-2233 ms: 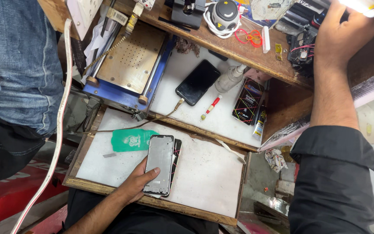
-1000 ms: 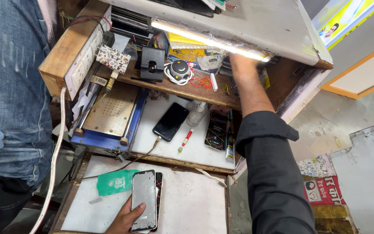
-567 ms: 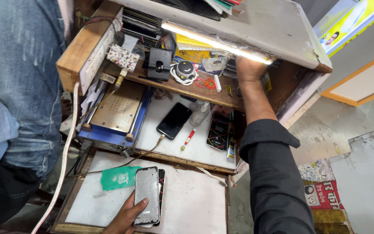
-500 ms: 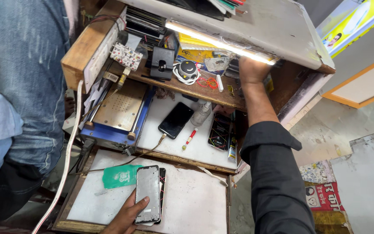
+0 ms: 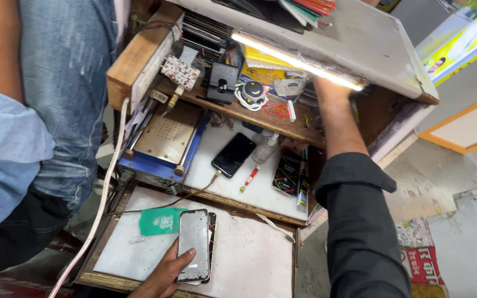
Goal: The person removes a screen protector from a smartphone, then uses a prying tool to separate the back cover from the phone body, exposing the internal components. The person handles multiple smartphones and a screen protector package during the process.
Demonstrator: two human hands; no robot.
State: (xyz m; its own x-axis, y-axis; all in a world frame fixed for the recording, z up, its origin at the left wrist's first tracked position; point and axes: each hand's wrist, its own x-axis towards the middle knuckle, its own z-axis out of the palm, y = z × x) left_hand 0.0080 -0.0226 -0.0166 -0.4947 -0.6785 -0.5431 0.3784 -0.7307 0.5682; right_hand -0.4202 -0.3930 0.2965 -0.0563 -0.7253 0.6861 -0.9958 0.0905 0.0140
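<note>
My left hand (image 5: 164, 273) grips the lower edge of a grey phone panel (image 5: 194, 245), which lies on a second dark phone on the white work tray (image 5: 249, 259). A green card (image 5: 161, 221) lies just left of the panel. My right hand (image 5: 327, 91), in a black sleeve, reaches up into the wooden shelf (image 5: 271, 118) under the lit tube lamp (image 5: 293, 59). Its fingers are hidden behind the lamp, so what it touches is unseen.
A black phone (image 5: 233, 154), a red pen (image 5: 249, 177) and a small bottle (image 5: 265, 149) lie on the middle shelf beside a blue heating plate (image 5: 164, 140). A person in jeans (image 5: 67, 83) stands close at the left. A white cable (image 5: 103, 198) hangs along the bench.
My right hand has stayed up in the shelf under the lamp. My left hand keeps its grip on the phone panel. The view has drifted slightly.
</note>
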